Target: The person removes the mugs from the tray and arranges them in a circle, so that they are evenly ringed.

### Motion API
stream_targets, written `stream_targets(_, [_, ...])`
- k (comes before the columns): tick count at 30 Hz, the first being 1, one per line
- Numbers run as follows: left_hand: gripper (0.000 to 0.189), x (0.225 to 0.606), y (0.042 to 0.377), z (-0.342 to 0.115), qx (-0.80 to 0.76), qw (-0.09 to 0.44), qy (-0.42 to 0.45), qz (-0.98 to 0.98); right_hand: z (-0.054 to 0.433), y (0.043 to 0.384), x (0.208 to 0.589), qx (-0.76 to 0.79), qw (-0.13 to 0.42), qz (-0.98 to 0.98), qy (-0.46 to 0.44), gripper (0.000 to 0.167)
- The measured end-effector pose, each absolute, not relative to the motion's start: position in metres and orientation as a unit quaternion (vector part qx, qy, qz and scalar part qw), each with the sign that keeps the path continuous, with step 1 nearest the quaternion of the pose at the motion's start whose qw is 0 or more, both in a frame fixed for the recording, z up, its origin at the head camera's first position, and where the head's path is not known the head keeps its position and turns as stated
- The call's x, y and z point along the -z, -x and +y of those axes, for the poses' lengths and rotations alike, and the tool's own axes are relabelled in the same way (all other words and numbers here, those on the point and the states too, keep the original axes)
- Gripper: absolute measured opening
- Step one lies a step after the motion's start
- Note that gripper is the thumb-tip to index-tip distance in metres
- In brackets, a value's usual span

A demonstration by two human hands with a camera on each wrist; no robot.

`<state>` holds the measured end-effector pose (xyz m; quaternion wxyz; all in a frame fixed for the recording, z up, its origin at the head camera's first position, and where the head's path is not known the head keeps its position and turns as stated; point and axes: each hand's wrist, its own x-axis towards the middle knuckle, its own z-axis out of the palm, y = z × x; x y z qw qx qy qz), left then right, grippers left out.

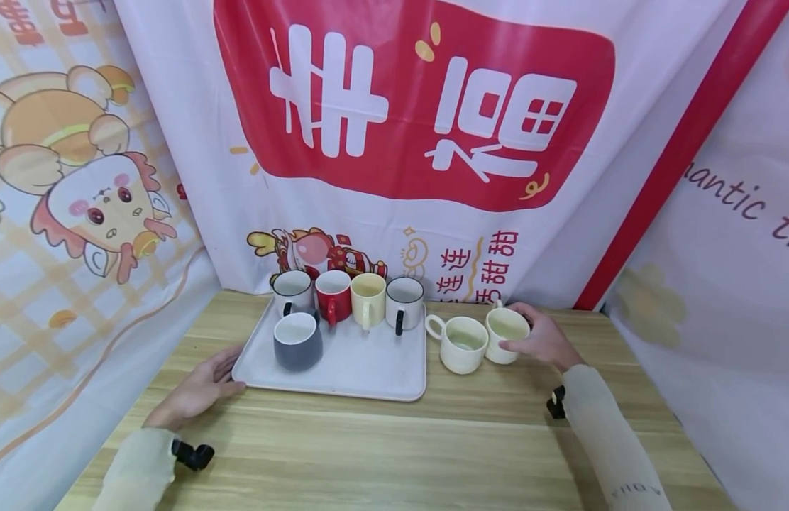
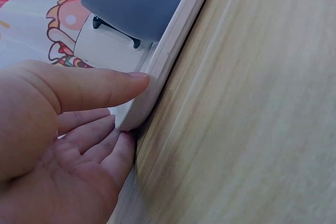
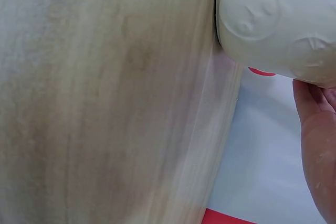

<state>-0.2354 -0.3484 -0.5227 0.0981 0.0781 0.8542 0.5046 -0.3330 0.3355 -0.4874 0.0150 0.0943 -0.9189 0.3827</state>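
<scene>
My left hand (image 1: 201, 387) rests at the near left corner of a white tray (image 1: 369, 365). Its fingers are extended against the tray's side, and the thumb (image 2: 113, 88) lies over the rim. On the right, my right hand (image 1: 543, 341) grips a cream mug (image 1: 497, 349) around its far right side, thumb toward me. This mug stands upright, its handle facing the back; raised relief shows on its wall in the right wrist view. Close beside it is another cream mug (image 1: 463, 356), handle to the left, between the gripped mug and the tray.
A row at the tray's back holds a white mug (image 1: 291, 287), a red mug (image 1: 333, 301), a yellow mug (image 1: 367, 305) and another white mug (image 1: 404, 306). In front stands a grey mug (image 1: 299, 351). Printed cloth (image 1: 350, 188) hangs behind the wooden table (image 1: 394, 454).
</scene>
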Motion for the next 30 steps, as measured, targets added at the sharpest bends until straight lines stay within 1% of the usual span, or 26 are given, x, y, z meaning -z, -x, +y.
stream_targets(7, [0.090,0.524,0.236,-0.348,-0.504,0.104,-0.068,0.855,0.336,0.342,0.486,-0.394,-0.002,-0.913,-0.103,0.079])
stream_targets(15, [0.089,0.524,0.236,-0.348,-0.507,0.102,-0.075,0.853,0.334,0.347,0.482,-0.394,-0.038,-0.913,-0.103,0.083])
stream_targets(23, [0.089,0.525,0.237,-0.350,-0.504,0.101,-0.075,0.855,0.330,0.344,0.474,-0.388,-0.023,-0.911,-0.140,0.078])
stream_targets(30, [0.089,0.525,0.238,-0.351,-0.505,0.098,-0.074,0.854,0.330,0.345,0.473,-0.384,-0.022,-0.909,-0.160,0.080])
